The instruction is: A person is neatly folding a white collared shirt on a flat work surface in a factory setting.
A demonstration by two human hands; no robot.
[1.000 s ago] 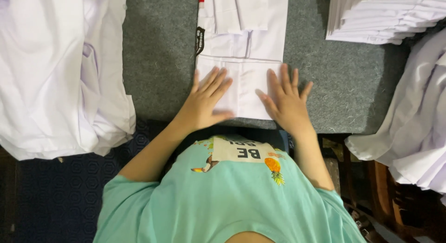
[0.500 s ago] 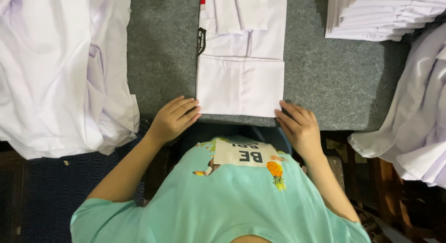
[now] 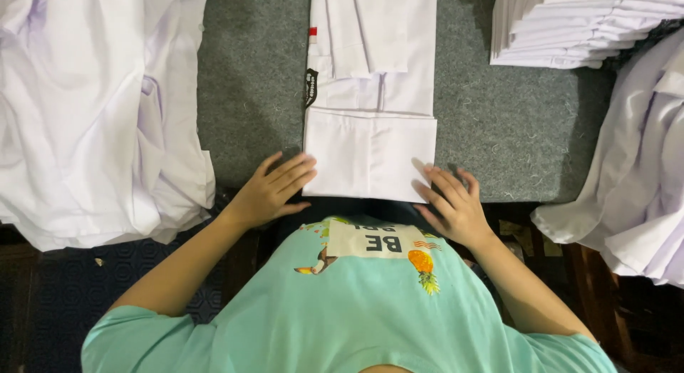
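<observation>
A white shirt (image 3: pixel 370 95) lies folded lengthwise on the grey felt table (image 3: pixel 249 95), its near end turned up into a flat flap. My left hand (image 3: pixel 274 191) rests at the flap's lower left corner, fingers spread and touching the cloth edge. At the lower right corner my right hand (image 3: pixel 452 202) has its fingertips on the fabric. Neither hand has closed around anything.
A loose heap of white shirts (image 3: pixel 92 109) covers the table's left side. A neat stack of folded white shirts (image 3: pixel 570 24) stands at the back right, and more loose white shirts (image 3: pixel 634 180) hang off the right edge.
Both hands slid off the top of the folded flap toward me, then came back to its two near corners. The shirt has stayed in place.
</observation>
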